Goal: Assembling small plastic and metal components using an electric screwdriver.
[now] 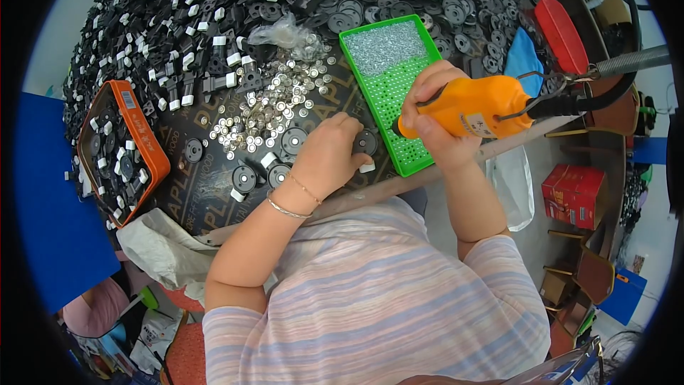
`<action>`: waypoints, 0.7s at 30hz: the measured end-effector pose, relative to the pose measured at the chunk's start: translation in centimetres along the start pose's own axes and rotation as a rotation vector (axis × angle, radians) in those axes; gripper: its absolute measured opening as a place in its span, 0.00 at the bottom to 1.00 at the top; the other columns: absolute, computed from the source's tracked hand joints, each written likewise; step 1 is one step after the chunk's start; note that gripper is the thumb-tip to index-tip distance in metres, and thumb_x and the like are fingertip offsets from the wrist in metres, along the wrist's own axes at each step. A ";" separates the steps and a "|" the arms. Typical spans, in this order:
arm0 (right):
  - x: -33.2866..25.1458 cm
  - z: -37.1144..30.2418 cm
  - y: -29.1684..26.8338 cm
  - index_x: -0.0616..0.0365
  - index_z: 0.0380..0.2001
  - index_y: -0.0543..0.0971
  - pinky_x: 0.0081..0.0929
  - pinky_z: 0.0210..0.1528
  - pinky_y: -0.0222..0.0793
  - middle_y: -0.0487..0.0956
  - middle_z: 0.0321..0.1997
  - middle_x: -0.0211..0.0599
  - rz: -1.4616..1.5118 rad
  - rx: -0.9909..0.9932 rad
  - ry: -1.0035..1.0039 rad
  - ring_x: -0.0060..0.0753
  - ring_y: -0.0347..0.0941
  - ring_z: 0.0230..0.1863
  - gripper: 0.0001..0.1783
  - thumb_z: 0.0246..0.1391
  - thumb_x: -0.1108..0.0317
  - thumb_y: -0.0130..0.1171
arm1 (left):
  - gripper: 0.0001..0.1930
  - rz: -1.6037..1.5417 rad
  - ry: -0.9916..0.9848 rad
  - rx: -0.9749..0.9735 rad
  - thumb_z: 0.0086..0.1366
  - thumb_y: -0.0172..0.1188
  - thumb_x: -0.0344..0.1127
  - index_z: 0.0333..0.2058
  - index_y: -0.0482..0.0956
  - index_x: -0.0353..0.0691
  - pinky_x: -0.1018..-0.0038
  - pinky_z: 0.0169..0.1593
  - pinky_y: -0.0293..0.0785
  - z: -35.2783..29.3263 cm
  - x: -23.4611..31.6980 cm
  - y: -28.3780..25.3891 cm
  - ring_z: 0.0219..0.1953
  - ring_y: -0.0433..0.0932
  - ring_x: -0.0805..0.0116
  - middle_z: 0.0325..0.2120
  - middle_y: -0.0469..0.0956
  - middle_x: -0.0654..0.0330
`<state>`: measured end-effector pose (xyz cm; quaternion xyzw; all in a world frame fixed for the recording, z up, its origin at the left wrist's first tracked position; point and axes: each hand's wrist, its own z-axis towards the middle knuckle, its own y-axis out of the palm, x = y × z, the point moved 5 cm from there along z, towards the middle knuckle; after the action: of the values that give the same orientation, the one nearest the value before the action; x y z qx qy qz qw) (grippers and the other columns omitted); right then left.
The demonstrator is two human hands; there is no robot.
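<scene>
My right hand (436, 115) is wrapped round an orange electric screwdriver (484, 108), which hangs from a coiled spring and a black cable. Its dark front end points left, over the near part of a green perforated tray (407, 160). Small silver screws (385, 48) fill the far half of that tray. My left hand (329, 151) is closed at the table's near edge, thumb and fingers about a black disc part (366, 142) with a white tab. Beside this hand lie more black discs (244, 179) and a pile of small round metal caps (267, 110).
An orange-red box (158, 151) of black and white parts stands at the left. Heaped black parts with white ends (164, 50) and black discs (463, 0) cover the far table. At the right are a red tray (561, 32), a blue cloth (524, 60) and a red carton (570, 196).
</scene>
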<state>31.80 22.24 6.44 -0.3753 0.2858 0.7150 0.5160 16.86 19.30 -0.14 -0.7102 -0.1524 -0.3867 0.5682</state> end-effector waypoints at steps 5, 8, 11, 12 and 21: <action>-0.1 0.1 0.1 0.65 0.35 0.68 0.21 0.31 0.69 0.66 0.35 0.40 -0.011 -0.026 0.003 0.27 0.71 0.26 0.13 0.47 0.75 0.58 | 0.20 0.005 0.005 -0.001 0.41 0.71 0.30 0.34 0.75 0.32 0.63 0.43 0.71 0.0 0.0 0.0 0.40 0.73 0.50 0.34 0.73 0.51; 0.0 0.0 0.1 0.65 0.35 0.68 0.21 0.31 0.69 0.66 0.35 0.40 -0.008 -0.020 0.000 0.26 0.70 0.26 0.12 0.47 0.76 0.58 | 0.20 -0.001 0.010 0.009 0.41 0.71 0.30 0.34 0.75 0.32 0.63 0.43 0.71 0.0 0.0 0.1 0.40 0.73 0.50 0.34 0.73 0.51; 0.1 -0.2 0.0 0.64 0.34 0.68 0.21 0.31 0.69 0.66 0.34 0.39 -0.072 -0.049 0.006 0.26 0.70 0.26 0.12 0.46 0.76 0.58 | 0.20 0.004 0.010 0.007 0.41 0.71 0.30 0.34 0.75 0.32 0.63 0.43 0.71 0.0 0.0 0.0 0.40 0.73 0.50 0.34 0.73 0.50; 0.2 -0.2 0.1 0.64 0.34 0.68 0.22 0.31 0.69 0.66 0.34 0.39 -0.053 -0.048 0.023 0.26 0.70 0.26 0.11 0.46 0.77 0.58 | 0.20 0.004 0.012 0.010 0.41 0.71 0.30 0.34 0.75 0.32 0.63 0.43 0.71 -0.1 0.1 0.0 0.40 0.73 0.50 0.34 0.73 0.50; -2.7 1.1 0.3 0.61 0.35 0.68 0.22 0.28 0.68 0.65 0.34 0.38 0.195 0.085 -0.011 0.28 0.70 0.24 0.18 0.46 0.66 0.65 | 0.21 -0.002 0.033 0.023 0.40 0.71 0.31 0.35 0.75 0.32 0.63 0.43 0.71 0.0 -0.2 0.0 0.40 0.74 0.51 0.34 0.74 0.50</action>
<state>31.77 21.65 9.30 -0.3193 0.3483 0.7512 0.4609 16.78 19.28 -0.28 -0.6971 -0.1482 -0.3973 0.5782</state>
